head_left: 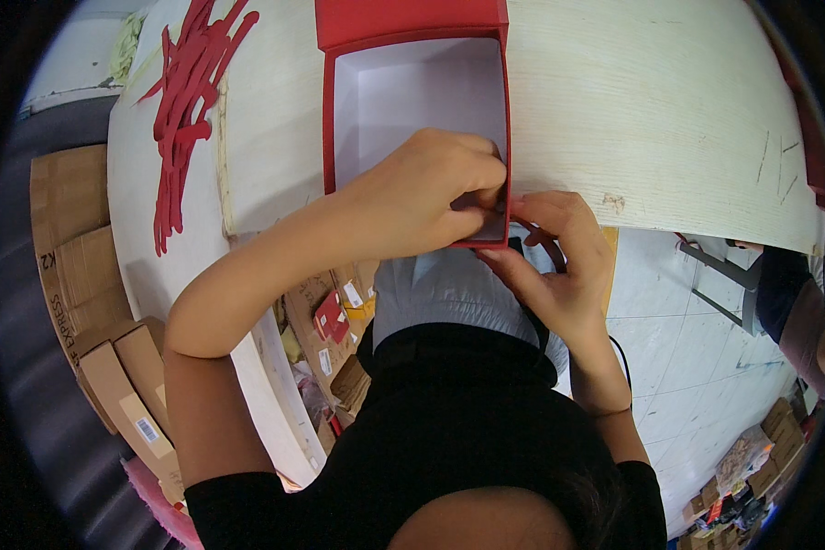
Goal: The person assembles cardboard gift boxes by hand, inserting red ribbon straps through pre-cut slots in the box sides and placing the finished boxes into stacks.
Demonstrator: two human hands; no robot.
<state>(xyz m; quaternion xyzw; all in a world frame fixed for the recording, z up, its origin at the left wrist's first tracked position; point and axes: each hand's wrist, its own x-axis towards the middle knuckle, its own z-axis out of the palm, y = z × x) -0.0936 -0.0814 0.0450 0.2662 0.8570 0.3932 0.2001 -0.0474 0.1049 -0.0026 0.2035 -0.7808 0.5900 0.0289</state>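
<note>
A red rectangular cardboard box with a white interior was set at the near edge of the pale wood-grained bench, its cavity facing up. The left hand was placed inside, fingers curled at the right wall near the close corner; whether anything was clamped there could not be told. By the right hand, that corner was touched from outside, thumb and fingers apart around a narrow dark red strip (its grip was unclear). Flat red fabric ribbons were heaped to the left.
</note>
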